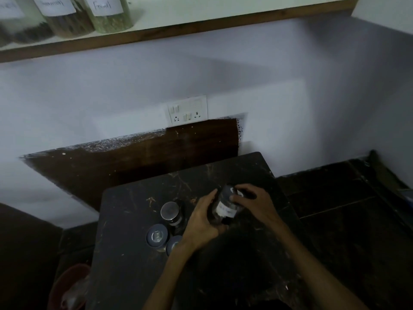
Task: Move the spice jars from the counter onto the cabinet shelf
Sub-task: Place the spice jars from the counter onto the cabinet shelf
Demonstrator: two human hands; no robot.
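Note:
A glass spice jar (225,209) with a dark lid and a white label is tilted above the dark counter (138,265). My left hand (202,222) grips its lower body and my right hand (254,204) closes over its lid end. Three more lidded jars stand on the counter left of my hands: one with a steel lid (170,210), one with a grey lid (157,236), and one (174,242) partly hidden behind my left wrist. High at the top left, the white shelf (201,10) with a wooden edge carries three labelled jars, the rightmost (109,13) filled with green spice.
A white switch and socket plate (188,110) sits on the wall above a brown panel behind the counter. A red bucket (69,287) stands on the floor at the lower left. Dark floor tiles (348,220) lie to the right of the counter.

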